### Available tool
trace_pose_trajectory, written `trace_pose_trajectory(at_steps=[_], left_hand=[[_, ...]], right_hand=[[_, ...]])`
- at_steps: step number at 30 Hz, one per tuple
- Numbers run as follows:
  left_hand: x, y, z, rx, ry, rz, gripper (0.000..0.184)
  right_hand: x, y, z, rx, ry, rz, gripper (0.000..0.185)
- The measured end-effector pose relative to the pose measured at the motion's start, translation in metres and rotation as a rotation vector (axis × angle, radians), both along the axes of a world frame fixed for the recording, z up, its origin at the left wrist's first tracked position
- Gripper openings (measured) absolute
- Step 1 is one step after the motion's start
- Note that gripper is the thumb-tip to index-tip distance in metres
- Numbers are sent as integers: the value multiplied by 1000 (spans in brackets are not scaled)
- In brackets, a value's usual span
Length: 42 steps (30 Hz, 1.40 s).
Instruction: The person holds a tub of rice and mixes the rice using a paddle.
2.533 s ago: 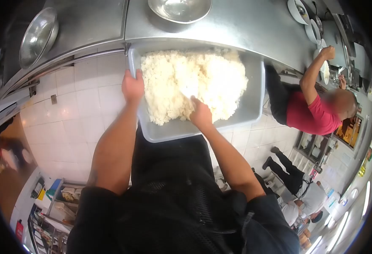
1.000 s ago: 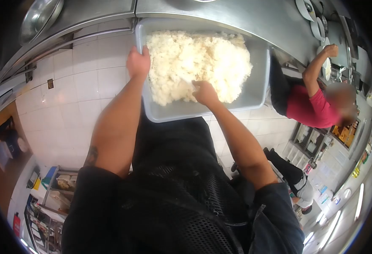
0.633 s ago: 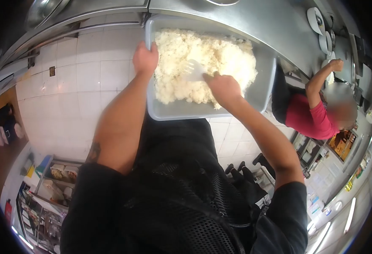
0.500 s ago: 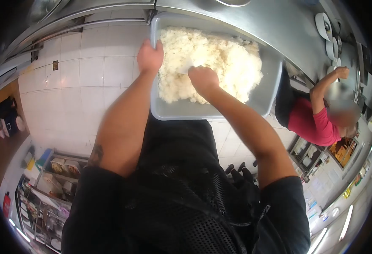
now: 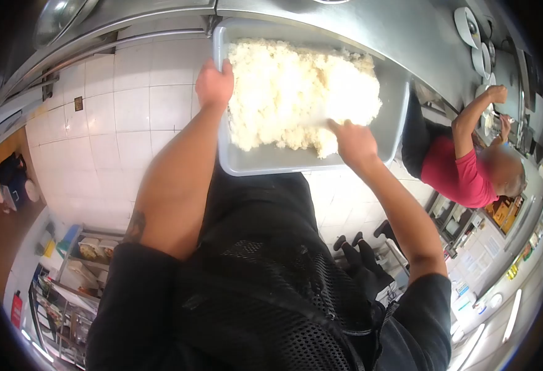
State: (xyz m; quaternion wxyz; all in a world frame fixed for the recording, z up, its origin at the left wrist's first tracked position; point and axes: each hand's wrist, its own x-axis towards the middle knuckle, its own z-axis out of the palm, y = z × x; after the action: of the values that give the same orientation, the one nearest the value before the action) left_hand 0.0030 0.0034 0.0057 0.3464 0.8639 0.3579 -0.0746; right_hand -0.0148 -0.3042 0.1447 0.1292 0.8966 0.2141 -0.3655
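Observation:
A grey plastic tub (image 5: 389, 133) holds a broad heap of white rice (image 5: 277, 86). My left hand (image 5: 214, 85) grips the tub's left rim, thumb over the edge. Closed around the handle of a pale flat paddle (image 5: 316, 121), my right hand (image 5: 354, 143) is over the lower right part of the rice. The paddle is blurred and its blade is hard to tell from the rice. Along its far side the tub meets the edge of a steel counter (image 5: 346, 23).
A metal bowl (image 5: 61, 21) lies on the counter at the upper left. White bowls (image 5: 467, 28) line its right part. A person in a red shirt (image 5: 454, 173) stands at the right. Shelves (image 5: 86, 266) are at the lower left, and white tiles (image 5: 132, 111) cover the floor.
My right hand has moved over the rice, lately from the middle toward the right, with the paddle. My left hand has kept its hold on the rim. The view has shifted a little.

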Motion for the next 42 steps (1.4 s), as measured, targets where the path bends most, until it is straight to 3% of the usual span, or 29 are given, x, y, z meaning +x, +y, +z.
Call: trace_pose_trajectory(at_steps=[2, 3, 5, 8, 11, 16, 19, 22, 25, 27, 32, 33, 36, 42], left_hand=[[2, -2, 1, 8, -14, 3, 43], [1, -1, 1, 18, -21, 11, 42], [4, 2, -2, 39, -27, -5, 42], [-2, -1, 0, 8, -33, -18, 41], [1, 1, -3, -20, -44, 18, 41], [-1, 1, -5, -27, -60, -3, 43], [-1, 2, -6, -20, -64, 16, 43], [-1, 2, -10, 49, -126, 0, 43], [4, -1, -2, -7, -41, -2, 44], [-1, 1, -3, -19, -76, 17, 44], [-1, 1, -6, 2, -91, 3, 44], [-1, 1, -4, -29, -74, 4, 44], [-1, 0, -3, 18, -70, 24, 44], [-1, -1, -1, 6, -93, 16, 44]], right_hand=[[6, 4, -64, 40, 60, 32, 27], [7, 29, -70, 4, 65, -26, 16], [14, 38, -78, -7, 94, -144, 37], [-21, 12, -75, 140, 58, -331, 40], [-55, 10, -21, 215, 64, -425, 44], [-61, -13, 4, 416, 168, -627, 42], [-66, 21, -54, 353, 191, -551, 45], [-77, 64, -90, 257, 229, -629, 48], [-110, 66, -88, 387, 123, -730, 50], [-107, 45, -78, 457, 161, -615, 53], [-39, -21, 4, 214, 313, -379, 46], [-31, -23, 4, 89, 307, -353, 45], [-43, -25, -52, 198, 231, -421, 40], [-68, 33, -76, 144, 192, -531, 30]])
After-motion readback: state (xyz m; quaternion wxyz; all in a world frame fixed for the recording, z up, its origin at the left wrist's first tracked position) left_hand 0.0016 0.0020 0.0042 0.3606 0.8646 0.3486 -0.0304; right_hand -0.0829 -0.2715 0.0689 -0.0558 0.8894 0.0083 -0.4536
